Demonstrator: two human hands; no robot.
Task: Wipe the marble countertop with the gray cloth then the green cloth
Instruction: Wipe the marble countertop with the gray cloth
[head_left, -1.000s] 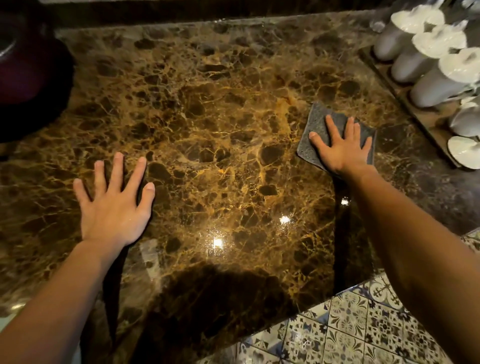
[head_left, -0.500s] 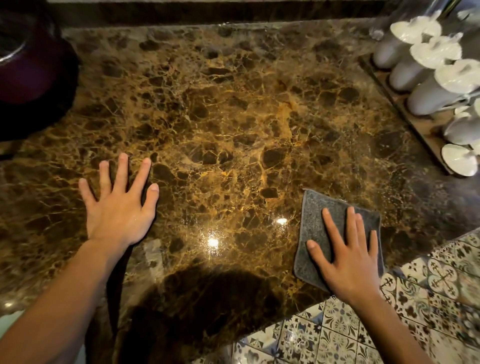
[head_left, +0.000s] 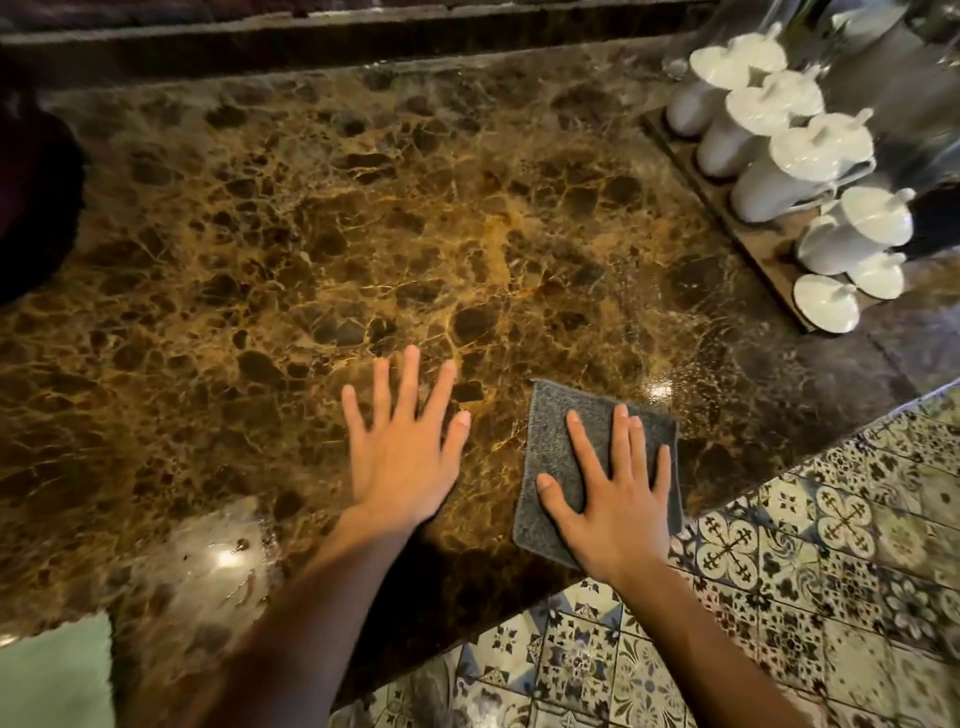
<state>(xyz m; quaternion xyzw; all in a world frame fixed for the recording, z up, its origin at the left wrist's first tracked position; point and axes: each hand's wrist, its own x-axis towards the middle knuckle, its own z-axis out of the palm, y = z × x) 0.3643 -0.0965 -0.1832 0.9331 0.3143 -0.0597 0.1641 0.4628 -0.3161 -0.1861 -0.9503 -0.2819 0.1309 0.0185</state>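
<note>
The brown marble countertop (head_left: 363, 234) fills most of the head view. A square gray cloth (head_left: 561, 415) lies flat on it near the front edge, right of centre. My right hand (head_left: 618, 509) presses down on the cloth with the palm flat and fingers spread, covering its lower right part. My left hand (head_left: 405, 457) rests flat on the bare marble just left of the cloth, fingers apart, holding nothing. A pale green cloth (head_left: 52, 670) shows at the bottom left corner, partly cut off by the frame.
Several white lidded jars (head_left: 779, 150) stand on a wooden tray (head_left: 753, 249) at the right back. A dark rounded object (head_left: 31, 197) sits at the left edge. A raised marble ledge (head_left: 363, 36) runs along the back. Patterned floor tiles (head_left: 779, 597) lie below the counter's front edge.
My right hand has dragged the gray cloth from beside the jar tray back toward the front edge. The left hand stays flat and now sits closer to the cloth.
</note>
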